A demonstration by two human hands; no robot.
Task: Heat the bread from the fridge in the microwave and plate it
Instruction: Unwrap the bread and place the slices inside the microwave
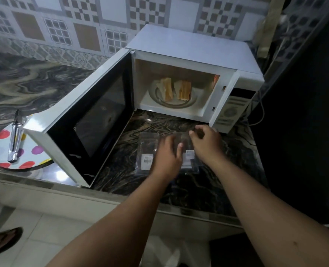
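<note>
The white microwave stands on the counter with its door swung wide to the left. Inside, two bread pieces lie on the glass turntable. In front of the microwave, two clear plastic bags lie flat on the dark counter. The left bag carries a white barcode label. My left hand rests between the bags, fingers pressing on the right bag. My right hand hovers over the right bag's far end with fingers curled, pinching at the plastic.
A polka-dot plate with metal tongs on it sits at the counter's left, partly under the open door. A dark fridge side rises on the right. A cable hangs beside the microwave. A foot shows on the floor.
</note>
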